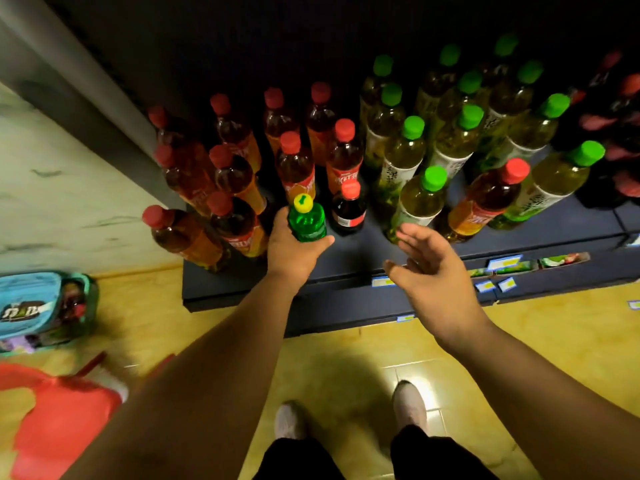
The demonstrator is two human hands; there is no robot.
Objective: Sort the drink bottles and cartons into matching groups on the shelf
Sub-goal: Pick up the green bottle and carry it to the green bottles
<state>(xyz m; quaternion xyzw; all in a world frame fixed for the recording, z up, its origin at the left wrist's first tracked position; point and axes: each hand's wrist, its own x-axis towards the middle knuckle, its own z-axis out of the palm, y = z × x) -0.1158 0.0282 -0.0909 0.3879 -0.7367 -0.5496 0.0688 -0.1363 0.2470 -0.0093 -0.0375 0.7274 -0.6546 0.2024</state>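
Note:
My left hand (294, 252) grips a small green bottle with a yellow cap (306, 221) at the front of the dark shelf (353, 258). Just right of it stands a small dark cola bottle with a red cap (349, 209). Amber red-capped bottles (294, 168) fill the shelf's left half. Pale green-capped bottles (420, 199) fill the right half. One amber red-capped bottle (488, 199) stands among the green-capped ones. My right hand (429, 268) hovers open over the shelf's front edge, holding nothing.
Dark red-capped bottles (620, 147) stand at the far right. A lower shelf edge carries price tags (504, 263). On the yellow tiled floor lie a blue bag (38, 306) and a red basket (59, 420) at left. My shoes (408, 407) stand close to the shelf.

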